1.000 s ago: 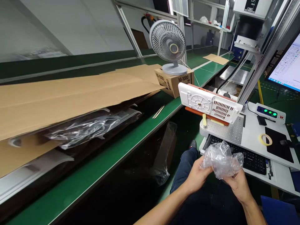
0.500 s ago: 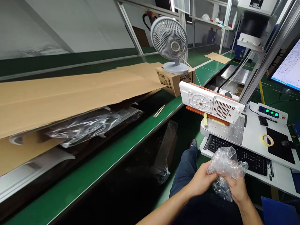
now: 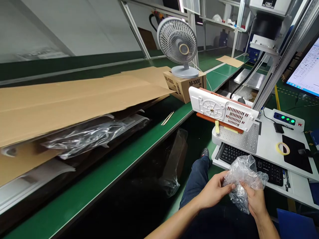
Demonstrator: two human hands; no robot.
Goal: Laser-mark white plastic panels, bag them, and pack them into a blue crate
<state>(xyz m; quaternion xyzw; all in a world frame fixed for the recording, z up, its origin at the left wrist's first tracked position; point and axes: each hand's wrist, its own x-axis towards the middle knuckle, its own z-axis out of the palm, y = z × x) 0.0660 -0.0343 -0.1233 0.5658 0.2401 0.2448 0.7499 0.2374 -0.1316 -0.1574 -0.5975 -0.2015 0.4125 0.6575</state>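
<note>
A crumpled clear plastic bag (image 3: pixel 245 171) is bunched between my two hands, above my lap and in front of the black keyboard (image 3: pixel 270 173). My left hand (image 3: pixel 216 189) grips its left side, thumb laid across the film. On the other side, my right hand (image 3: pixel 255 197) is closed on the bag with its thumb pointing up and inward. The plastic hides most of the fingers of both hands. Beyond the keyboard, a white plastic panel (image 3: pixel 221 108) with a round grille and slots stands on edge in an orange holder (image 3: pixel 211 120).
To the left, cardboard sheets (image 3: pixel 87 96) and plastic-wrapped parts lie on a green bench (image 3: pixel 139 152). A grey fan (image 3: pixel 177 41) stands on a carton (image 3: pixel 185 87). A machine head (image 3: pixel 267 26) hangs over the white worktable, which holds a tape roll (image 3: pixel 283 148) and a mouse pad (image 3: pixel 297 157).
My hands have moved slightly apart, and the bag between them has spread and shifted a little to the right. The view has turned slightly.
</note>
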